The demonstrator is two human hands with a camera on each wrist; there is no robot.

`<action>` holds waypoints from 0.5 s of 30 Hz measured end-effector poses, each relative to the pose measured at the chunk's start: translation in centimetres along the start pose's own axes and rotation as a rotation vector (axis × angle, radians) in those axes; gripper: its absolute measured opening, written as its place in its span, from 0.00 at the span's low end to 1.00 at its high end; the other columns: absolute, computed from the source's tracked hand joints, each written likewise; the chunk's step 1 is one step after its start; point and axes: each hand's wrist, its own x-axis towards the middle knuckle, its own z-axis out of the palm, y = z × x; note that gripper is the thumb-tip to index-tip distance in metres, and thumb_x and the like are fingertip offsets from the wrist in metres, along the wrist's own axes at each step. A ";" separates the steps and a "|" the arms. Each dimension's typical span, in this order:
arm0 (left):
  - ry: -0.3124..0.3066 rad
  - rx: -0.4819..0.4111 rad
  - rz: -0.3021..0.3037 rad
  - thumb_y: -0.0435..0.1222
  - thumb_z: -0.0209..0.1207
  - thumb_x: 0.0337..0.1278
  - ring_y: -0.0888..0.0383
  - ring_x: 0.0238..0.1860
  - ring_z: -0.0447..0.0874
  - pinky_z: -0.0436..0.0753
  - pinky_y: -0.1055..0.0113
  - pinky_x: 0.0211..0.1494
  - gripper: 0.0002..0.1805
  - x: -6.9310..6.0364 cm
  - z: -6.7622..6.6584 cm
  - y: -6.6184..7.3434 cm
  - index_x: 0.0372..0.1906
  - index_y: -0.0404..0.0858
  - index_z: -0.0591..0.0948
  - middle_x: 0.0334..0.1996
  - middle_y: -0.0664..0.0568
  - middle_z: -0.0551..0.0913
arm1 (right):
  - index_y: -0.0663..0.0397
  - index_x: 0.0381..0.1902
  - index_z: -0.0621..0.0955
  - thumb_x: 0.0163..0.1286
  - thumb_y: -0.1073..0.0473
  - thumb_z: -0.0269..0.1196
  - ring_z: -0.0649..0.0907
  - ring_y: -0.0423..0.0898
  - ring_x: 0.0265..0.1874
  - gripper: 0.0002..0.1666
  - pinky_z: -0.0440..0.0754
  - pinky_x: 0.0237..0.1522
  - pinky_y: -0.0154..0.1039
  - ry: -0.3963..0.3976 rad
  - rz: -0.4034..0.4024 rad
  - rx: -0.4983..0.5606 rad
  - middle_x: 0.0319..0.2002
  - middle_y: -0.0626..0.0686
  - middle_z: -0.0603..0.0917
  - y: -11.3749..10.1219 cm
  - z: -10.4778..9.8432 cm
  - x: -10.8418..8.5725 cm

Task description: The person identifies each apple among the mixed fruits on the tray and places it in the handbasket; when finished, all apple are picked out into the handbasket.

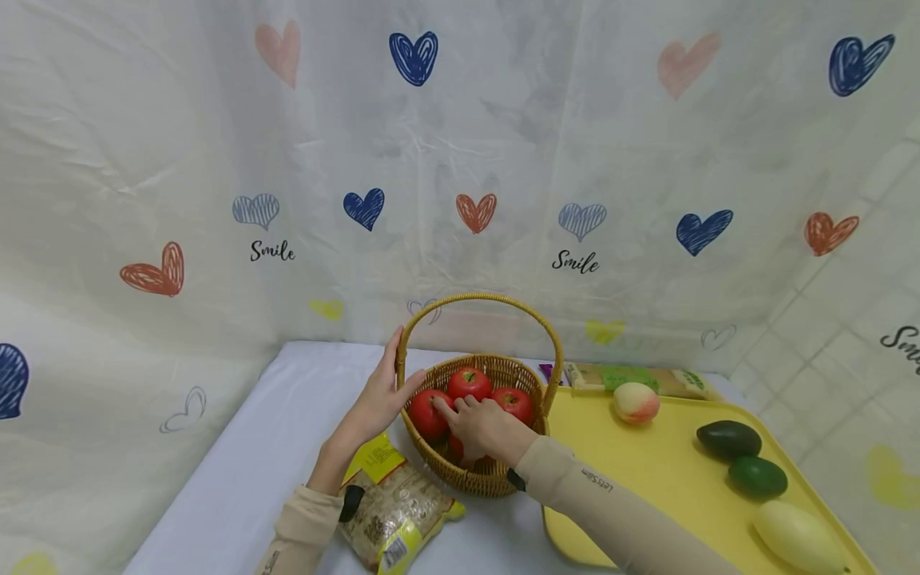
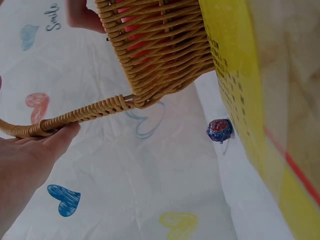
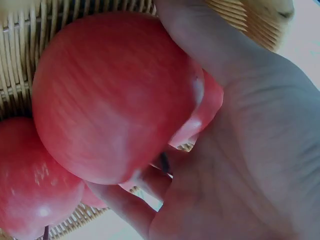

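A wicker basket (image 1: 470,483) with a tall arched handle stands on the white-covered table and contains several red apples (image 1: 470,383). My left hand (image 1: 381,395) lies at the left foot of the handle, its fingers straight against the outside and the thumb over the rim. In the left wrist view its fingers touch the handle (image 2: 85,114). Inside the basket, my right hand (image 1: 485,427) holds a red apple (image 3: 115,95), with the thumb on one side and fingers curled under the other. Most of that apple is hidden from the head view.
A clear and yellow food bag (image 1: 395,511) lies just before the basket. On the right, a yellow tray (image 1: 611,471) bears a peach (image 1: 636,403), two dark green avocados (image 1: 729,440) and a pale yellow fruit (image 1: 798,535). Behind the tray lies a long packet (image 1: 640,380).
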 end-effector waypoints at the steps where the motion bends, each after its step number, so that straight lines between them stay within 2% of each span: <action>1: -0.001 0.000 0.001 0.54 0.55 0.75 0.40 0.84 0.47 0.59 0.35 0.79 0.50 0.0 0.0 0.0 0.84 0.50 0.37 0.85 0.46 0.42 | 0.38 0.81 0.55 0.54 0.35 0.76 0.79 0.43 0.54 0.64 0.88 0.50 0.38 -0.016 0.000 0.001 0.57 0.47 0.81 0.0 -0.1 0.0; 5: 0.001 -0.006 -0.003 0.55 0.56 0.74 0.41 0.84 0.47 0.59 0.35 0.79 0.50 -0.1 0.1 0.0 0.85 0.49 0.38 0.85 0.47 0.43 | 0.37 0.83 0.52 0.57 0.36 0.75 0.76 0.45 0.67 0.64 0.87 0.56 0.41 -0.083 -0.004 0.039 0.68 0.47 0.76 0.3 -0.3 -0.1; 9: 0.000 -0.002 -0.007 0.55 0.56 0.74 0.41 0.84 0.47 0.60 0.35 0.79 0.50 -0.1 0.1 0.0 0.85 0.51 0.38 0.85 0.48 0.43 | 0.33 0.84 0.47 0.61 0.40 0.74 0.64 0.48 0.80 0.65 0.80 0.68 0.53 -0.165 0.006 0.192 0.80 0.46 0.65 1.0 -0.4 -0.1; 11: -0.002 0.000 -0.008 0.55 0.55 0.74 0.41 0.84 0.47 0.60 0.36 0.79 0.50 -0.1 0.1 0.0 0.84 0.52 0.37 0.85 0.48 0.43 | 0.31 0.84 0.45 0.61 0.40 0.74 0.61 0.48 0.82 0.66 0.77 0.70 0.58 -0.186 0.008 0.260 0.81 0.47 0.62 1.3 -0.3 -0.1; 15: 0.003 -0.004 0.005 0.54 0.56 0.74 0.40 0.84 0.47 0.60 0.35 0.79 0.49 0.0 0.1 0.0 0.84 0.52 0.37 0.85 0.46 0.43 | 0.33 0.84 0.47 0.60 0.36 0.73 0.64 0.50 0.80 0.66 0.76 0.69 0.61 -0.167 -0.028 0.349 0.80 0.50 0.65 2.2 0.1 -0.2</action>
